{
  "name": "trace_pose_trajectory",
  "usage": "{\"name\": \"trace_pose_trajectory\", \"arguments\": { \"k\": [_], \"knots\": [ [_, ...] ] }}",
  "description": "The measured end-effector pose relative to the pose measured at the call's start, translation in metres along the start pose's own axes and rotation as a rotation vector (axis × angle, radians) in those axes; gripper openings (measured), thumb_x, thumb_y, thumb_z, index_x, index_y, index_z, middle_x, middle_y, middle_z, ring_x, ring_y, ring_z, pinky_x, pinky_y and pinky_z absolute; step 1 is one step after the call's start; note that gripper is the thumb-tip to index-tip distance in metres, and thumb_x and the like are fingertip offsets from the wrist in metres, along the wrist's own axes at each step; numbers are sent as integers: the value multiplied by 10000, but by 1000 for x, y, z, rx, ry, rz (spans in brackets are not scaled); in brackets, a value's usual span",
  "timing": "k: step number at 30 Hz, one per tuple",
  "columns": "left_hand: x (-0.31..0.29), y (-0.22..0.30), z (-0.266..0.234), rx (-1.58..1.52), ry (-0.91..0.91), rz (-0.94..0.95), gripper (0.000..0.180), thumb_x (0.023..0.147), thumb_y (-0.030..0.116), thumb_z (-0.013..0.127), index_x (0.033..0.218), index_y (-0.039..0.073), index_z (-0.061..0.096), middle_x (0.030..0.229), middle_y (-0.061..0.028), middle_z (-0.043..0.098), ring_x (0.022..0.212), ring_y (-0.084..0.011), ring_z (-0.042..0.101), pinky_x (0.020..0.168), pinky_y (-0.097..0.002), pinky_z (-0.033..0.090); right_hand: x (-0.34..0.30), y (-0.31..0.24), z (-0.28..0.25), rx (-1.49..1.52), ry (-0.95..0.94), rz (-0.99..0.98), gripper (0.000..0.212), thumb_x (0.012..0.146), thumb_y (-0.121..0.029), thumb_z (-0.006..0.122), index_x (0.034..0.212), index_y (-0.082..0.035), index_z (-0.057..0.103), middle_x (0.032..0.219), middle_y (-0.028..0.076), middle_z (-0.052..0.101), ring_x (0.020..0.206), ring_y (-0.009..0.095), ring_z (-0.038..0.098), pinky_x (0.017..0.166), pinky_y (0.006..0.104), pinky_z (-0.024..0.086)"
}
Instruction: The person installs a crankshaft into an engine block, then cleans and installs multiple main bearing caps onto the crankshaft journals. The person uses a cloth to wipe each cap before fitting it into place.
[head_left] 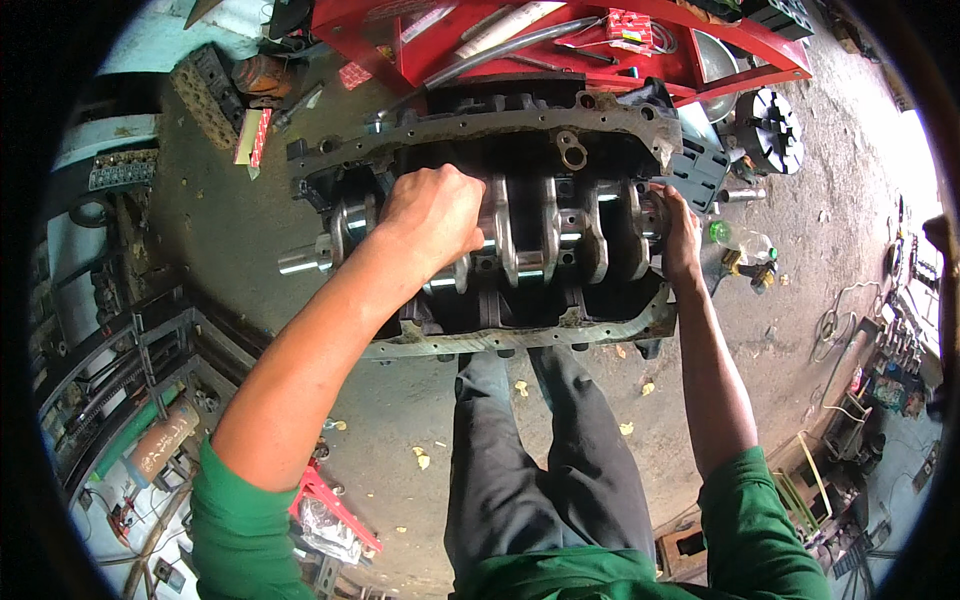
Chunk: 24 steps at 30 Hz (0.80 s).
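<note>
A dark engine block (520,340) lies in front of my legs with its open underside up. Across it runs a shiny steel crankshaft (551,228), its narrow nose sticking out past the block's left end. My left hand (432,212) is closed around the crankshaft left of the middle, knuckles up, hiding that part of it. At the right end, my right hand (682,238) curls its fingers over the crankshaft's round end; the fingertips are partly hidden. On the far rail of the block sits a small metal part with a ring (572,153).
Beyond the block stands a red tool tray (400,55) with a long-handled bar (510,50) on it. On the floor to the right lie a round chuck-like part (768,132) and a clear plastic bottle (745,240). A metal rack (150,350) stands at left.
</note>
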<state>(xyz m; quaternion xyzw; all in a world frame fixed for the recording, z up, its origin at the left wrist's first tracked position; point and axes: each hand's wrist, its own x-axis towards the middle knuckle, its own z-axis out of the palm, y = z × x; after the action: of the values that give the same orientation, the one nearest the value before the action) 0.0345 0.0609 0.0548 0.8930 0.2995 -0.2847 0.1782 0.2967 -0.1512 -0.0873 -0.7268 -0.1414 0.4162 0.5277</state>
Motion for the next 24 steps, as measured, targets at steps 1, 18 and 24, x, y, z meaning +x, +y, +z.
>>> {"name": "trace_pose_trajectory", "arguments": {
  "k": [1,18,24],
  "knots": [
    [0,1,-1,-3,10,11,465,741,212,782,1172,59,701,962,-214,722,904,-371,710,839,-460,575,0,1,0,-7,20,-20,485,993,-449,536,1164,-25,697,973,57,697,839,130,623,784,279,505],
    [8,8,0,-14,12,-20,349,715,173,762,1024,19,709,896,-241,711,882,-390,712,805,-470,584,-4,-8,5,-111,62,-30,523,969,-498,519,1176,-57,711,1011,73,709,868,150,634,815,278,496],
    [5,9,1,-92,36,-59,349,693,179,784,978,-8,714,904,-245,711,896,-390,710,815,-468,580,-9,-15,7,67,37,58,507,1003,-441,515,1152,9,694,1024,48,702,912,120,599,855,263,459]
  ]
}}
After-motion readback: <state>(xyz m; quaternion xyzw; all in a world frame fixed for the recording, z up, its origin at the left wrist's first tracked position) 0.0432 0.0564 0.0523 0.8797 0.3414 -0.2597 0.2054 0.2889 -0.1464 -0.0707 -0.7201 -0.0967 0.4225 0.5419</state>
